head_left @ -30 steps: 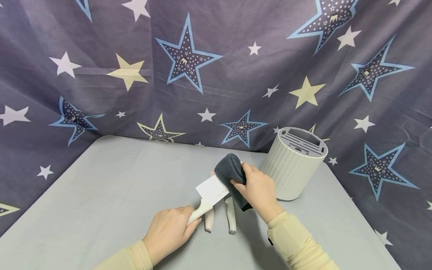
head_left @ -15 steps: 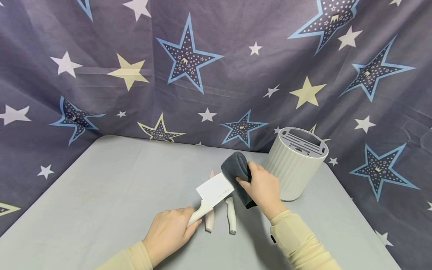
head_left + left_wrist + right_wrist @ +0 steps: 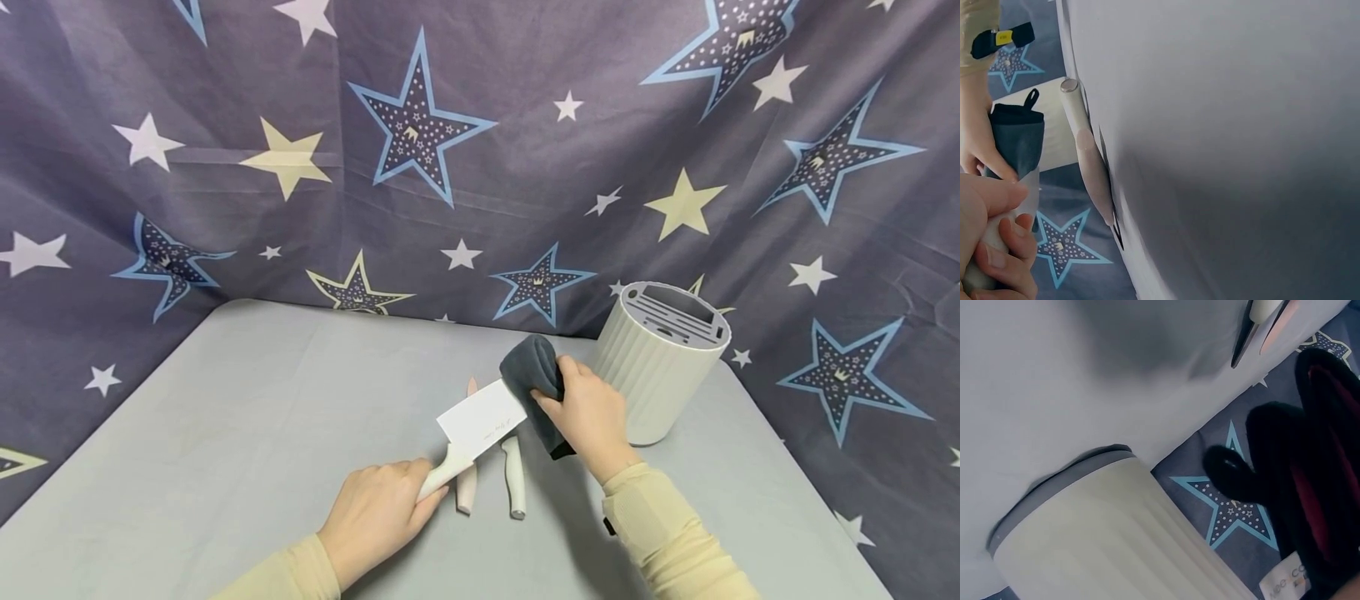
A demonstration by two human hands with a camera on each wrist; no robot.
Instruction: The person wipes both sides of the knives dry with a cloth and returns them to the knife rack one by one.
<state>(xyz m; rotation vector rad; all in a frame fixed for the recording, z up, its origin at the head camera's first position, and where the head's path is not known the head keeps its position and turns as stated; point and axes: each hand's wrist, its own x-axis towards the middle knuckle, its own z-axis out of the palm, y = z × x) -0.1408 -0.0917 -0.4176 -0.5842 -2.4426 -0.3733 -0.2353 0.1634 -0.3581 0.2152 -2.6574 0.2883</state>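
Note:
My left hand grips the pale handle of a cleaver, its broad white blade raised over the table and angled up to the right. With my right hand I hold a folded dark grey cloth at the blade's far end. In the right wrist view the cloth shows a hanging loop, a dark red inside and a white label. Below the cleaver lie a pink-handled knife, partly hidden by the blade, and a knife with a cream handle.
A ribbed cream knife block with a slotted grey top stands at the back right, close beside my right hand. The light grey table runs back to a dark star-printed curtain.
My right hand and the cloth have slid to the right and slightly up along the blade, so more of the blade shows. The left hand keeps the cleaver nearly still.

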